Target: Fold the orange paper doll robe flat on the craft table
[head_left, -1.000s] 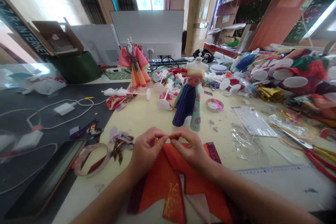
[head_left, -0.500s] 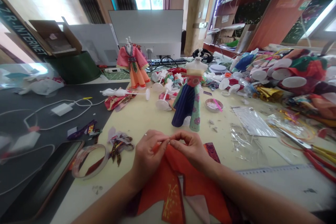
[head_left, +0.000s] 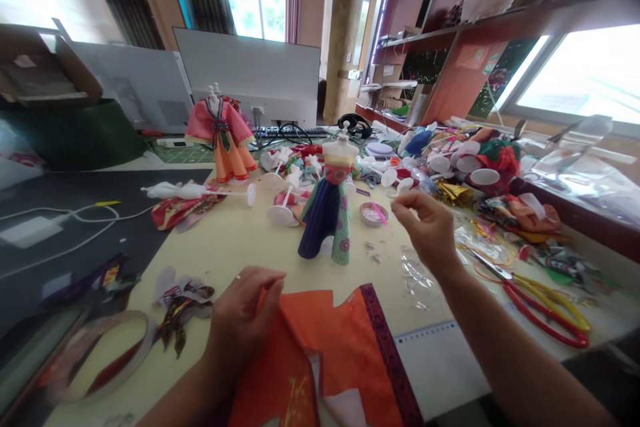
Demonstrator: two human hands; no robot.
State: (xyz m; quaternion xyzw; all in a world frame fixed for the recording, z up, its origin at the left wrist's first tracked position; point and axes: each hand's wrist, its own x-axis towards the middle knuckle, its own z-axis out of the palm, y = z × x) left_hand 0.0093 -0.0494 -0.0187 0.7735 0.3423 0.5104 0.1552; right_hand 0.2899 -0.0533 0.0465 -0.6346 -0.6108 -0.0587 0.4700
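At the far left of the frame a white charger cable (head_left: pixel 75 217) trails over the dark table mat (head_left: pixel 60 260). Below it, in the lower left, a clear tape roll (head_left: pixel 95 360) lies flat, and just right of that sits a small heap of patterned ribbon scraps (head_left: pixel 180 300).

In the upper left, a little mannequin wearing a pink and orange robe (head_left: pixel 220 140) stands upright, with a white doll stand lying on its side (head_left: pixel 200 192) in front of it.

The left hand (head_left: pixel 240 320) sits low and left of centre. Its fingers are curled and nearly closed, pressing down on the top edge of the orange fabric garment with a dark purple patterned border (head_left: pixel 340 353). That garment lies flat on the pale yellow tabletop (head_left: pixel 240 240) at the bottom centre of the frame, running off the lower edge.

Above it, in the middle of the frame, a white mannequin in a dark blue and green skirt (head_left: pixel 327 210) stands upright, well apart from both hands. Just right of it is a small round dish with pink contents (head_left: pixel 373 213).

The right hand (head_left: pixel 425 230) is raised right of centre, clear of the garment, thumb and forefinger pinched narrowly together; whether they grip anything is too small to tell.

Further right, red and yellow handled scissors (head_left: pixel 540 300) lie on the table, and a heap of colourful doll clothes and white stand bases (head_left: pixel 470 167) fills the upper right.
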